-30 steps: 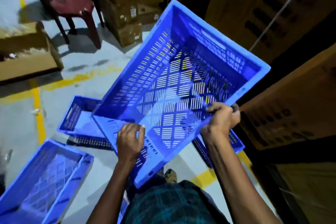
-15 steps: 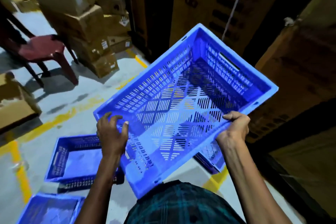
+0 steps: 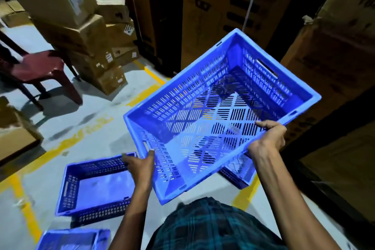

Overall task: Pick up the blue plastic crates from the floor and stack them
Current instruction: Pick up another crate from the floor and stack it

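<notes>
Tall brown cardboard boxes (image 3: pixel 233 6) stand along the far side and the right side of the room, dark in the dim light. On the far left there is a pile of smaller boxes (image 3: pixel 85 32), one on top of another. The grey floor (image 3: pixel 85 119) has yellow lines (image 3: pixel 60 146) painted on it.

In the middle, a big blue crate (image 3: pixel 221 115) is held up in the air, above the floor. It is tilted, with its open top facing the person. Its sides and bottom are full of little slots, and the floor shows through them.

Another blue crate (image 3: pixel 95 186) sits on the floor, near and to the left. A third blue crate (image 3: pixel 73 239) shows only its corner at the near left edge. Part of a fourth crate (image 3: pixel 237 174) peeks out on the floor under the raised one, to the right.

A dark red chair (image 3: pixel 42 69) stands on the left, just beside the pile of boxes.

The left hand (image 3: pixel 140 163) grips the near left side of the raised crate, with the thumb pressed on the inside wall. The right hand (image 3: pixel 269 138) holds the near right rim, fingers curled over the edge. The person wears dark green checked cloth (image 3: pixel 209 227), seen at the near edge
</notes>
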